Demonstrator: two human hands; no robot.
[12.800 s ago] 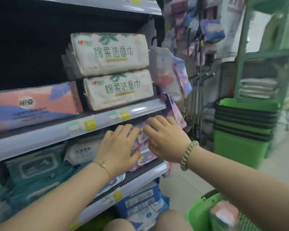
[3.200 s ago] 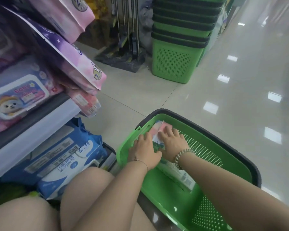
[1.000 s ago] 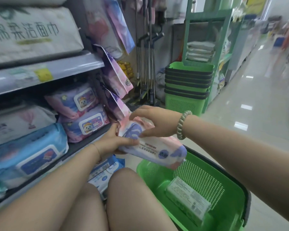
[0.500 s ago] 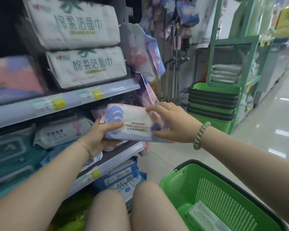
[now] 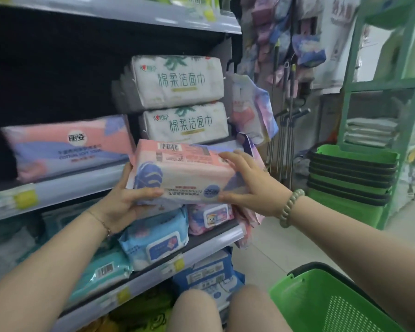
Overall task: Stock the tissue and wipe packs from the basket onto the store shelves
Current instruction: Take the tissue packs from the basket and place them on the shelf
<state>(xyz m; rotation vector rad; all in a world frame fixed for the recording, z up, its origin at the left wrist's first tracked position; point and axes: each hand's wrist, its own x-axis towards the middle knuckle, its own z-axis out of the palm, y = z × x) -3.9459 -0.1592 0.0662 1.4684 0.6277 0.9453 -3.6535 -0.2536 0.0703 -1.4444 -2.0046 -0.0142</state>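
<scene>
I hold a pink, white and blue tissue pack (image 5: 185, 171) with both hands in front of the shelf edge (image 5: 65, 188). My left hand (image 5: 127, 200) grips its left end from below. My right hand (image 5: 252, 183) clasps its right end. The pack is upside down, barcode facing up. A matching pink and blue pack (image 5: 67, 149) lies on the middle shelf to the left, beside two stacked white packs (image 5: 180, 104). The green basket (image 5: 321, 300) sits at the lower right by my knees; its contents are out of view.
Blue wipe packs (image 5: 153, 238) and pink wipe packs (image 5: 209, 214) fill the lower shelf. Hanging packets (image 5: 252, 113) and mop handles (image 5: 288, 130) stand past the shelf end. A stack of green baskets (image 5: 350, 178) sits on the floor by a green rack (image 5: 379, 92).
Both hands have lifted the tissue pack up from lower-shelf height to the middle shelf edge. The view has tilted up, so less of the basket shows.
</scene>
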